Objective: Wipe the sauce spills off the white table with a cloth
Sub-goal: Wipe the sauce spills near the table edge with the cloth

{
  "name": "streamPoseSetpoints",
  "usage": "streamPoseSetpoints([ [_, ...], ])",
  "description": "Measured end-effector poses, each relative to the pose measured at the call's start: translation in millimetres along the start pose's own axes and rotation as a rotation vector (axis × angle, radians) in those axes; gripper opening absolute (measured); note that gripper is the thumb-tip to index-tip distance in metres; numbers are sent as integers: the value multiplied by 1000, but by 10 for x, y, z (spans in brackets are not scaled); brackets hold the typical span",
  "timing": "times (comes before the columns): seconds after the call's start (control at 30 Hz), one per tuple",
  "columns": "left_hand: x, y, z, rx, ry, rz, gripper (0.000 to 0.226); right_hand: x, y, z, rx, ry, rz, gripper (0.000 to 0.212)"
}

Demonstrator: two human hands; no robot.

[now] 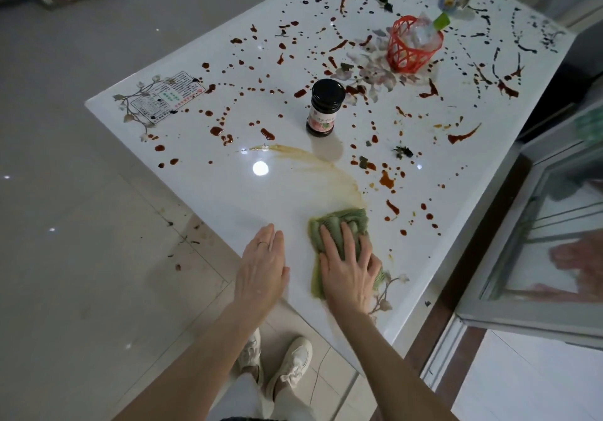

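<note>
While pressing green cloth (339, 223) flat under spread right hand (349, 270), resting left hand (261, 270) open, fingers together, alongside on white table (228, 198). Soft, limp, probably damp: bunches easily, so pin with palm at centre. Sauce spills (393, 206) mostly beyond fingertips.

Left grip (261, 267): palm down, fingers straight, held together. Right grip (349, 270): palm down, fingers spread, pressing flat. Both forearms bare, extended forward, nearly parallel.
</note>
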State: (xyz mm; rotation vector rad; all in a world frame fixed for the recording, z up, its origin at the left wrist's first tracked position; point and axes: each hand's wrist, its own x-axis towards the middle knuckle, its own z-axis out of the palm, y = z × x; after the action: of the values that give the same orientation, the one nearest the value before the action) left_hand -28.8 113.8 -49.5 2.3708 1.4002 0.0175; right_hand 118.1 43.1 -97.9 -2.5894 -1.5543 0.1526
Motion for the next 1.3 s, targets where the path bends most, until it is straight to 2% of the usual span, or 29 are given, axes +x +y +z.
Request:
streamPoseSetpoints([
  [0.1,-16,49,45,-1,-12,10,68,-497,63,17,-13,-9,-98,48],
  [0.23,-25,71,78,17,-24,4,72,-574,300,-8,-27,1,-186,47],
  [0.53,-34,136,72,49,-53,-24,75,57,746,-79,-18,-10,-67,45],
  [0.67,7,230,99,45,-43,-98,76,84,732,-77,15,-4,-60,45],
  [0.87,49,502,194,19,-36,-270,90,-622,949,-85,27,-40,-372,50],
  [1.07,113,695,186,38,-80,-386,92,-224,1418,-195,16,-107,-649,49],
  [1.13,126,720,171,19,-111,-409,93,58,1516,-209,-1,-120,-639,50],
  [1.3,181,749,117,24,-179,-434,93,725,1522,-262,-42,-164,-456,51],
])
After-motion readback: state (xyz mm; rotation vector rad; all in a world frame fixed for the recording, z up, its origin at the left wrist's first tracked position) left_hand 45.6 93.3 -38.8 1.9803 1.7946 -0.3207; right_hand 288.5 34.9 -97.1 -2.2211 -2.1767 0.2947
